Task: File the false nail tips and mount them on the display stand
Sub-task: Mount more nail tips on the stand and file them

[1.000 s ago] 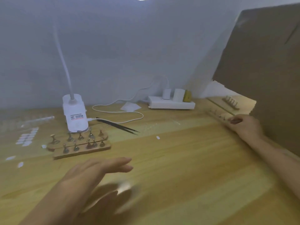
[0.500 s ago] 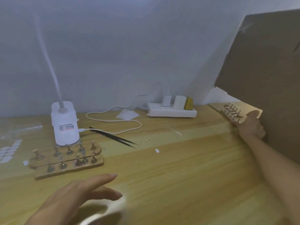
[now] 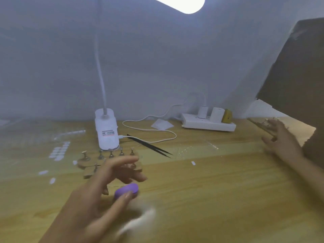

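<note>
— Since nothing is gripped yet, which step is to be taken as in hand?
— Gathering, it is judged: no tip is being filed, and no peg is seen to be filled. Nearest, a pale blurred shape (image 3: 140, 220) lies on the table (image 3: 210, 199); what it is cannot be told. Just beyond it, the left hand (image 3: 105, 186) is spread over a purple block (image 3: 128, 189), probably the file.
— How are its fingers set?
— Wide apart and loosely bent. The thumb tip is laid on the block's near edge; the other fingers are held above it. No closed pinch is shown.
— And farther off?
— The display stand (image 3: 84, 163) is partly hidden behind those fingers, left of centre. Loose nail tips (image 3: 59, 152) are scattered to its left, and a single tip (image 3: 193, 163) lies mid-table. At the far right, the right hand (image 3: 280, 137) is stretched out, fingers splayed, at a second stand (image 3: 261, 125); contact cannot be confirmed through the blur.
— What is called for next?
— The block must be pinched and a tip picked up.
</note>
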